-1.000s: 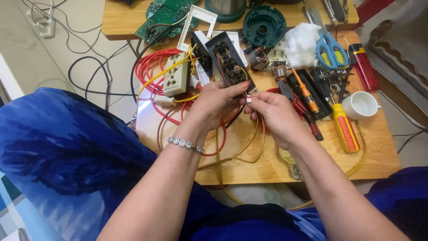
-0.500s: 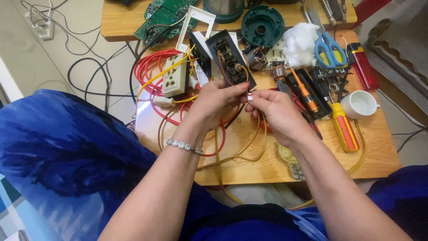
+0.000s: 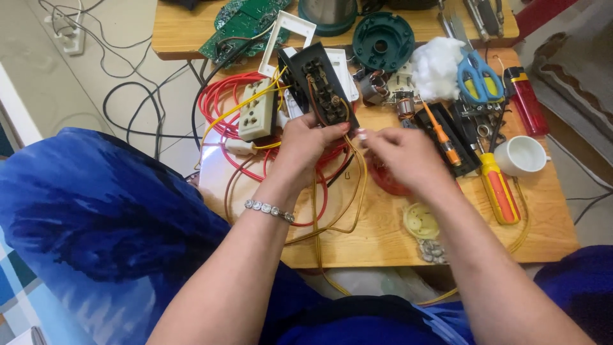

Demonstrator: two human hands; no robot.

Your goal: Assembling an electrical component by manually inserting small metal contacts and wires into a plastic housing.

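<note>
My left hand point(image 3: 305, 144) grips the lower end of a black socket module point(image 3: 322, 89) with brass contacts, held tilted over the wooden table point(image 3: 377, 236). My right hand point(image 3: 402, 156) is beside it, fingertips pinched on a thin yellow wire point(image 3: 356, 191) that loops down from the module. A beige socket block point(image 3: 258, 116) lies left of the module on a coil of red cable point(image 3: 220, 105). A beaded bracelet sits on my left wrist.
To the right lie an orange-and-yellow screwdriver point(image 3: 499, 185), a thin orange screwdriver point(image 3: 440, 134), a white cup point(image 3: 520, 155), blue-handled scissors point(image 3: 476, 73), a red lighter point(image 3: 527, 102) and white cotton point(image 3: 437, 64). A green circuit board point(image 3: 239, 25) and a white frame point(image 3: 287, 32) lie behind.
My right hand has slid slightly right and down along the yellow wire; the left hand still holds the black module, which stands a little more upright.
</note>
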